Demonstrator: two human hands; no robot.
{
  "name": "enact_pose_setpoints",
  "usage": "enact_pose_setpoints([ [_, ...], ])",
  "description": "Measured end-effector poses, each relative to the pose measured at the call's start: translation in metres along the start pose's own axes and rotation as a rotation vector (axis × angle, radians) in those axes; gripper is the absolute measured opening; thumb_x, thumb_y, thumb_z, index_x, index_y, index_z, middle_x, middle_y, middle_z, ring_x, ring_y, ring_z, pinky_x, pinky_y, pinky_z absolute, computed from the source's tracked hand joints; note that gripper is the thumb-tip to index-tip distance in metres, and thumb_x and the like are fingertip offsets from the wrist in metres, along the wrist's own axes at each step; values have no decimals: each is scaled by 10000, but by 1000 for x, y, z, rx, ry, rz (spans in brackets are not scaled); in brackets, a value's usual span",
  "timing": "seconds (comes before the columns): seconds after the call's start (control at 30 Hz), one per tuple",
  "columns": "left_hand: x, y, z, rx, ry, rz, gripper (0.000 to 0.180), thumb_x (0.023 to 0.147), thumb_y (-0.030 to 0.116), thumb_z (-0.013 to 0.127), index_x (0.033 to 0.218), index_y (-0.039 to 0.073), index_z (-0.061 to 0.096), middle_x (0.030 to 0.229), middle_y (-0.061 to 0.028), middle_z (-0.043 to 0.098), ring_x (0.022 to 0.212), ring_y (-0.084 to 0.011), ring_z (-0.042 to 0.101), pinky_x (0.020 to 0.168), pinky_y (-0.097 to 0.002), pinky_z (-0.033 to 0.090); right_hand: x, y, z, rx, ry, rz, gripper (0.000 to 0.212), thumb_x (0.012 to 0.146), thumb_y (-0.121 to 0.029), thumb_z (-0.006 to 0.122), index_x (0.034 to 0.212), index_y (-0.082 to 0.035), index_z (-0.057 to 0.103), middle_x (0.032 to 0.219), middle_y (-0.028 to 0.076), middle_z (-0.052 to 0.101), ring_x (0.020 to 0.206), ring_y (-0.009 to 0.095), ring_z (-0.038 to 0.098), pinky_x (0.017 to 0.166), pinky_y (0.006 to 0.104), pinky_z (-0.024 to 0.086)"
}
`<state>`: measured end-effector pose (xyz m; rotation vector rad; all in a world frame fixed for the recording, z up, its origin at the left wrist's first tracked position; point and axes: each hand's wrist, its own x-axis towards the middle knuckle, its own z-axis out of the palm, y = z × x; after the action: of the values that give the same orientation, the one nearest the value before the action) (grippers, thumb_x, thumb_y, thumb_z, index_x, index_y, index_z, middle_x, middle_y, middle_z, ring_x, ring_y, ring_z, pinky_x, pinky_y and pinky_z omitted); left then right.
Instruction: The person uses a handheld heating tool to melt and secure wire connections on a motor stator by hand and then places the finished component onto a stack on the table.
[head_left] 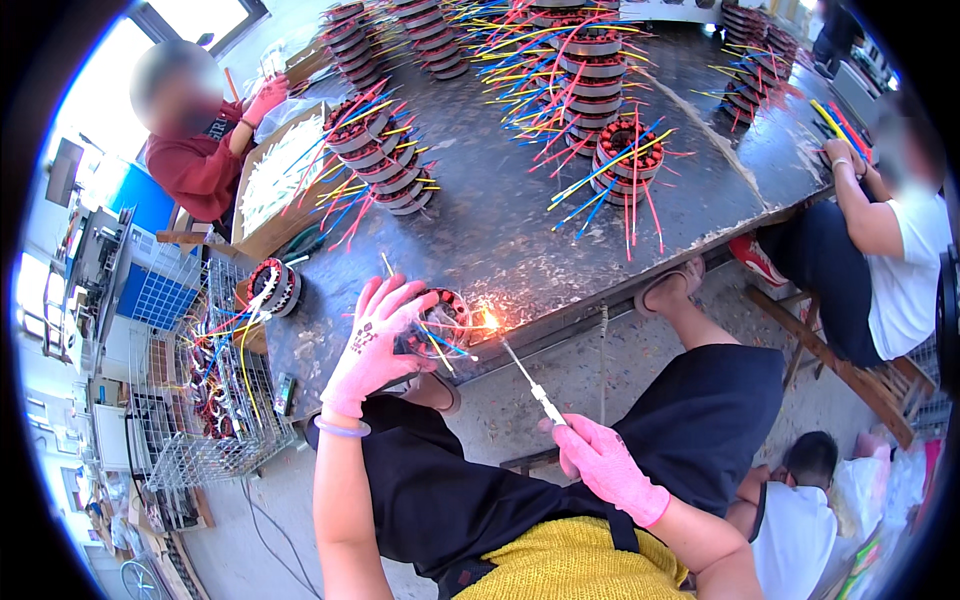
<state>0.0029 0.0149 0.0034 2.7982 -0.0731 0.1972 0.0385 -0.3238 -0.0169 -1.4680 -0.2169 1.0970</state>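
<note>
My left hand (380,335), in a pink glove with dark print on its back, grips a wound motor stator (447,310) at the near edge of the dark table. Red, blue, yellow and white wire leads stick out of this stator, and the hand hides part of it. In my right hand (605,462), also pink-gloved, is a slim torch (546,400) with a white handle and a thin metal tube. A bright orange flame (490,318) glows just beyond the tube's tip, close to the stator's right side.
Stacks of wired stators (590,90) stand across the dark table (480,225). Another stator (274,287) lies left of my hand. A cardboard box (285,185) holds white pieces. A wire basket (215,440) stands left. Co-workers sit far left (200,165) and right (890,230); another person (795,510) is lower right.
</note>
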Motion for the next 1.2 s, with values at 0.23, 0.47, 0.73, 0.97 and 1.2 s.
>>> enact_pose_setpoints([
  [0.23, -1, -5, 4, 8, 2, 15, 865, 597, 281, 884, 1397, 173, 572, 1465, -71, 518, 1439, -333, 380, 1232, -521, 196, 4, 11, -2, 50, -3, -14, 357, 1048, -261, 508, 1254, 12, 610, 723, 2, 546, 628, 65, 510, 591, 260, 434],
  [0.47, 1, -2, 2, 2, -16, -9, 872, 596, 260, 877, 1405, 169, 566, 1481, -62, 507, 1460, -331, 353, 1236, -521, 188, 2, 8, -2, 13, 2, -10, 364, 1051, -261, 499, 1260, 15, 611, 712, 5, 539, 630, 68, 506, 598, 264, 433],
  [0.73, -1, -2, 0, -20, -20, -9, 901, 580, 222, 865, 1421, 155, 550, 1495, -65, 494, 1470, -320, 337, 1241, -510, 180, 0, 2, -2, 4, -8, -2, 363, 1052, -258, 498, 1270, 10, 609, 715, -5, 530, 629, 70, 494, 600, 264, 431],
  [0.97, 1, 1, -1, -21, -22, -19, 908, 577, 213, 864, 1426, 153, 545, 1499, -69, 489, 1469, -317, 338, 1239, -506, 189, 0, 4, -3, 3, -2, 10, 367, 1050, -264, 496, 1264, 12, 609, 714, -7, 520, 632, 67, 486, 598, 263, 427],
  [1.2, 1, -3, 2, 15, 5, -5, 900, 567, 243, 868, 1408, 156, 561, 1460, -80, 510, 1441, -336, 364, 1232, -522, 196, 1, 1, -2, 6, -2, 15, 372, 1045, -285, 504, 1253, 6, 610, 704, -9, 518, 625, 68, 487, 590, 260, 418],
])
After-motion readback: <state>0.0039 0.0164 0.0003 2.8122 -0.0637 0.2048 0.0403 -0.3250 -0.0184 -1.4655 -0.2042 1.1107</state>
